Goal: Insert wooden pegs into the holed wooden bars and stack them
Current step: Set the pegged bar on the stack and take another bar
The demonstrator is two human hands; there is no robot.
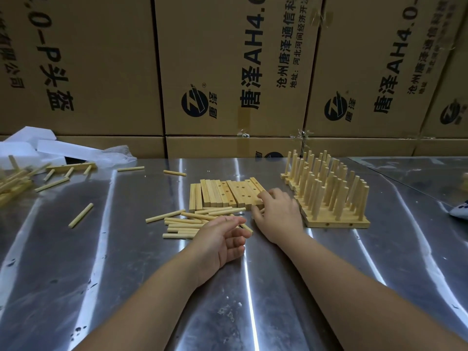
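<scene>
roughly halfway i'd guess: pegged bars (336, 222) sit finished just right of the right hand (276, 211), which grips the end one of the blank bars (222, 193) ahead of it, left hand (222, 239) loose, seemingly empty, over the loose pegs (182, 221)

You had pale yellow pegs (174, 220) and honey-coloured bars (228, 196) dotted with dark round holes, on a silvery grey counter (126, 249) streaked with white glare. Behind them stood brown boxes (228, 59) printed with black lettering and round black logos, with white paper (38, 145) at the left.
</scene>
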